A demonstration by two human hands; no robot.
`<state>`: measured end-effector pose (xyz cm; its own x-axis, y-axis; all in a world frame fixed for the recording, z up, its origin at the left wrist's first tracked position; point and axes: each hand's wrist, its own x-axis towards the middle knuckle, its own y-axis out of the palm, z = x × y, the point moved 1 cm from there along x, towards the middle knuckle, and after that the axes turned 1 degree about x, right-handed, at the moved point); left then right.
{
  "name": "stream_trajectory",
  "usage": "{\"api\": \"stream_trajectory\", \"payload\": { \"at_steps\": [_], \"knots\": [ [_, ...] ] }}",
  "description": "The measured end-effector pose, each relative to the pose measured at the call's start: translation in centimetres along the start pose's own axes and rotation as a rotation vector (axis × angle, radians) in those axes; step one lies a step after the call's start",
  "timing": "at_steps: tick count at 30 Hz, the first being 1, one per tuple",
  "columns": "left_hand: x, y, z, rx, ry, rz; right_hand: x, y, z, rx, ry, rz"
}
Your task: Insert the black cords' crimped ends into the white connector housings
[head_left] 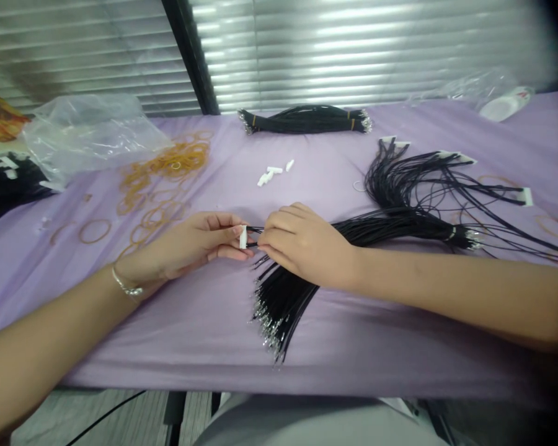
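Pinching a white connector (242, 237) with the left hand (190, 244) and gripping black cords (390, 228) just beside it with the right hand (304, 243), holding them steady on the bench (335, 347).

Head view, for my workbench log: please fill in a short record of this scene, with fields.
left hand: the left hand pinches a white plastic connector
right hand: the right hand grips black cords beside the connector
beside the hands: a loose bunch of black cords with metal ends
rest: a tied black cord bundle; loose white connectors; amber rubber bands; a clear plastic bag; a lilac cloth
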<state>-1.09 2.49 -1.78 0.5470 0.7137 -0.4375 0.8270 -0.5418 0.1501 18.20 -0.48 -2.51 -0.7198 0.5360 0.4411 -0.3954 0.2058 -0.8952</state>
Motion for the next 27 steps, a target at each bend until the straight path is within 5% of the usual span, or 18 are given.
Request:
{"api": "stream_trajectory", "payload": {
  "at_steps": [27],
  "knots": [
    [-0.58,0.57,0.13,0.04,0.03,0.001,0.02,0.07,0.32,0.05,-0.018,0.0]
  ]
}}
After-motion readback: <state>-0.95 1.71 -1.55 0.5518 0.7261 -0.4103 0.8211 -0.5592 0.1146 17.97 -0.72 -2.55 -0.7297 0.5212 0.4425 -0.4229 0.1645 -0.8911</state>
